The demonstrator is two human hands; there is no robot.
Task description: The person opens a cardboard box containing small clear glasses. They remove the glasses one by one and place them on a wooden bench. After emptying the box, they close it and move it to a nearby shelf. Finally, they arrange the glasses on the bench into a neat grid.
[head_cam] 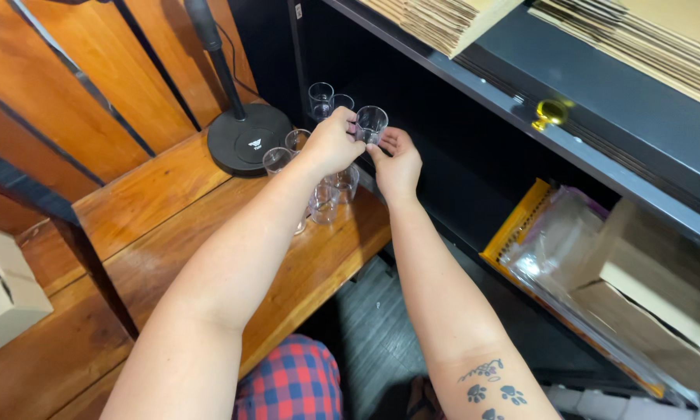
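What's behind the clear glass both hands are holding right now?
Behind the held glass stand two more clear glasses at the dark cabinet opening. The left hand and right hand cover whatever lies directly below them.

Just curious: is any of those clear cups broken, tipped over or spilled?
No. The clear cups stand upright, apparently empty, on the wooden table; both hands hold one cup level. Nothing looks spilled or cracked.
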